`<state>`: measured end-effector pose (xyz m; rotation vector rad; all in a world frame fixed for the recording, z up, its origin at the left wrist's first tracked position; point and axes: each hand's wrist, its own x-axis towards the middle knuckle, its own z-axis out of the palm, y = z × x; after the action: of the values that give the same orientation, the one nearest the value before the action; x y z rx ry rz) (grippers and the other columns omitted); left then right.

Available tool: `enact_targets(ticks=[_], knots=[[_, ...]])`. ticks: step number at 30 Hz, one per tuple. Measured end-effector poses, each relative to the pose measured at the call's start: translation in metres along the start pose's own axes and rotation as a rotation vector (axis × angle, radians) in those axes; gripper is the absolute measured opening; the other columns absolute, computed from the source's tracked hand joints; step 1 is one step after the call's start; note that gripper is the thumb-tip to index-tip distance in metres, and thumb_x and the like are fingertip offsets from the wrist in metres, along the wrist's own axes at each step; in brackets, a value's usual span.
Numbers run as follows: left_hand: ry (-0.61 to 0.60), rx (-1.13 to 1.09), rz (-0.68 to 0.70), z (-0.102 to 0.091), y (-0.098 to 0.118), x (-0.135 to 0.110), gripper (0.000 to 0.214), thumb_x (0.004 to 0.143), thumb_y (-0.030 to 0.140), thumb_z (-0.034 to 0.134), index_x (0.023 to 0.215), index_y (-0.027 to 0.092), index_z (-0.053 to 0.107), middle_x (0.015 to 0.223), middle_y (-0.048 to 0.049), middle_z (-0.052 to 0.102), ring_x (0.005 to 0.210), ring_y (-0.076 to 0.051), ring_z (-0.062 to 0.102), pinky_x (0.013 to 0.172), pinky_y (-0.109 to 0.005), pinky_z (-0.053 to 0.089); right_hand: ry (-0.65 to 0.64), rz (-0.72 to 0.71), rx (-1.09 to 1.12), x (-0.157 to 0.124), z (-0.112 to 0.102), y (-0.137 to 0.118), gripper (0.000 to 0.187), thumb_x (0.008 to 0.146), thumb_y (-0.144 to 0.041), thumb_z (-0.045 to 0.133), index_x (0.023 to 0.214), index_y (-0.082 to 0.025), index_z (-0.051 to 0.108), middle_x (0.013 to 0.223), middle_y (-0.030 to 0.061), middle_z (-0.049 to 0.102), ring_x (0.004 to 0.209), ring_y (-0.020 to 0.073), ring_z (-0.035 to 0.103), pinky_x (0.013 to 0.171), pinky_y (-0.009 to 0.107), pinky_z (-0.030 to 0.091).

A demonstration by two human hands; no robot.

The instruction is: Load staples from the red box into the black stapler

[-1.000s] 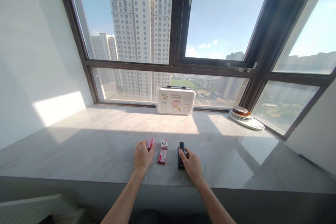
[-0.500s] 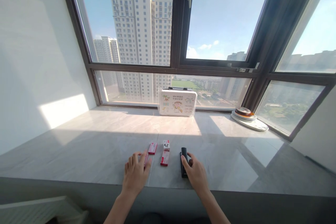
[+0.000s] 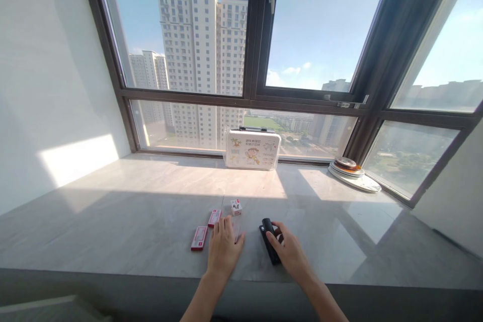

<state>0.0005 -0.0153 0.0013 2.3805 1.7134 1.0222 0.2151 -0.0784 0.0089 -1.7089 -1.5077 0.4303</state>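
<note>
My right hand (image 3: 292, 254) is closed around a black stapler (image 3: 268, 239) that lies on the grey stone sill (image 3: 132, 211). My left hand (image 3: 224, 249) rests flat on the sill just left of it, fingers stretched out; whatever is under the palm is hidden. One flat red box (image 3: 198, 238) lies left of that hand. A second red box (image 3: 214, 218) sits by its fingertips. A small white and red box (image 3: 236, 206) stands just beyond the fingers.
A white case with a cartoon print (image 3: 252, 150) stands against the window at the back centre. A stack of plates (image 3: 352, 173) sits at the back right corner. A white wall (image 3: 45, 85) closes the left side. The sill's front edge (image 3: 113, 274) runs below my hands.
My left hand has moved right, from the leftmost red box to beside the stapler. One red box now lies further left and nearer me. The stapler has turned slightly under my right hand.
</note>
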Motion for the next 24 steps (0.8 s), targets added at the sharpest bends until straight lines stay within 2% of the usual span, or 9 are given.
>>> enact_targets(ticks=[2,4,6,10,15,17,20,22,24], knots=[[-0.036,0.013,-0.005,-0.003,0.004,-0.009,0.03,0.091,0.038,0.057,0.116,0.022,0.058,0.115,-0.0106,0.061,0.116,-0.032,0.053,0.099,-0.046,0.041,-0.013,-0.07,-0.012,0.011,-0.006,0.001,0.041,0.095,-0.043,0.051,0.126,-0.02,0.065,0.112,0.0097,0.069,0.097,0.0247,0.065,0.084,0.032,0.049],[-0.112,-0.023,0.062,-0.008,0.011,-0.016,0.023,0.09,0.041,0.058,0.106,0.024,0.061,0.11,-0.0088,0.062,0.11,-0.032,0.055,0.096,-0.046,0.042,-0.043,-0.125,-0.034,0.021,-0.004,-0.005,0.04,0.095,-0.035,0.049,0.128,-0.02,0.066,0.121,0.0114,0.067,0.111,0.0264,0.062,0.096,0.035,0.046],[-0.173,-0.089,0.15,-0.015,0.016,-0.022,0.029,0.088,0.044,0.063,0.112,0.028,0.061,0.12,-0.0085,0.061,0.114,-0.032,0.054,0.098,-0.047,0.042,-0.095,-0.151,-0.055,0.029,0.005,-0.018,0.043,0.095,-0.027,0.045,0.132,-0.02,0.064,0.126,0.0121,0.066,0.117,0.026,0.059,0.104,0.036,0.042],[-0.244,-0.196,0.242,-0.027,0.012,-0.023,0.064,0.079,0.047,0.074,0.137,0.036,0.051,0.148,-0.0077,0.047,0.133,-0.034,0.045,0.11,-0.049,0.036,-0.161,-0.153,-0.058,0.037,0.034,-0.05,0.041,0.096,-0.023,0.041,0.128,-0.024,0.067,0.127,0.0082,0.067,0.12,0.0235,0.058,0.116,0.041,0.028],[-0.335,-0.263,0.259,-0.04,-0.006,-0.017,0.067,0.075,0.044,0.078,0.137,0.036,0.055,0.143,-0.0064,0.054,0.131,-0.032,0.049,0.112,-0.047,0.038,-0.103,-0.098,-0.092,0.039,0.066,-0.074,0.027,0.084,-0.039,0.063,0.104,-0.023,0.073,0.107,0.0068,0.073,0.108,0.0268,0.061,0.119,0.052,0.013],[-0.339,-0.275,0.265,-0.042,-0.011,-0.014,0.065,0.074,0.042,0.078,0.135,0.036,0.057,0.142,-0.0057,0.056,0.131,-0.031,0.05,0.111,-0.046,0.039,-0.04,-0.034,-0.034,0.042,0.073,-0.078,0.023,0.076,-0.038,0.067,0.092,-0.022,0.073,0.097,0.005,0.073,0.102,0.0256,0.061,0.117,0.05,0.018],[-0.366,-0.28,0.269,-0.041,-0.017,-0.012,0.065,0.075,0.043,0.077,0.137,0.037,0.057,0.147,-0.0057,0.053,0.137,-0.032,0.046,0.114,-0.048,0.038,0.073,0.077,0.335,0.051,0.069,-0.075,0.027,0.074,-0.044,0.067,0.086,-0.02,0.072,0.089,0.0044,0.072,0.094,0.024,0.064,0.103,0.04,0.04],[-0.395,-0.278,0.253,-0.041,-0.021,-0.01,0.066,0.077,0.046,0.075,0.139,0.036,0.056,0.15,-0.0064,0.05,0.142,-0.033,0.041,0.118,-0.051,0.034,0.147,0.121,0.547,0.056,0.057,-0.065,0.038,0.082,-0.052,0.058,0.097,-0.019,0.07,0.098,0.0072,0.073,0.098,0.0246,0.065,0.091,0.034,0.049],[-0.412,-0.291,0.239,-0.041,-0.023,-0.009,0.065,0.078,0.048,0.074,0.14,0.036,0.056,0.152,-0.0064,0.048,0.144,-0.032,0.039,0.12,-0.051,0.03,0.216,0.159,0.639,0.055,0.039,-0.046,0.05,0.089,-0.057,0.044,0.111,-0.018,0.065,0.114,0.011,0.071,0.109,0.0259,0.064,0.086,0.033,0.053]])
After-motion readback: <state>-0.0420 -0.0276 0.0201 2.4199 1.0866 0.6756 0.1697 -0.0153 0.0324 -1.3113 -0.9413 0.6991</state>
